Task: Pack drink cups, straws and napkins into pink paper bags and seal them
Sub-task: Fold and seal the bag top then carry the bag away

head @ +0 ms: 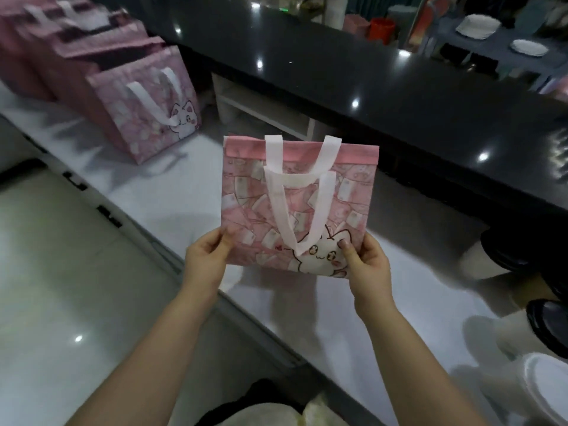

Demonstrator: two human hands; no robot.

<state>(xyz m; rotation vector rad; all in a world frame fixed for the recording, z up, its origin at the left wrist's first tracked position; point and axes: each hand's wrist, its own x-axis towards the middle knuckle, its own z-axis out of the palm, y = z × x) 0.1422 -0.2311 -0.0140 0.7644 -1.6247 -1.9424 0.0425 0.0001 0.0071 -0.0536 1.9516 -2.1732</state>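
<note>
Fingers of left hand and right hand pinch the flat pink bag by its lower corners above the surface near edge; seemingly light, floppy, best opened at the rim.

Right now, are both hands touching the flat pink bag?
Touching. The head view shows the left hand pinching the pink bag at its lower left corner, the right hand at its lower right.

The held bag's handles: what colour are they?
White, against the pink cat-print bag; the handles show clearly in the head view.
</note>
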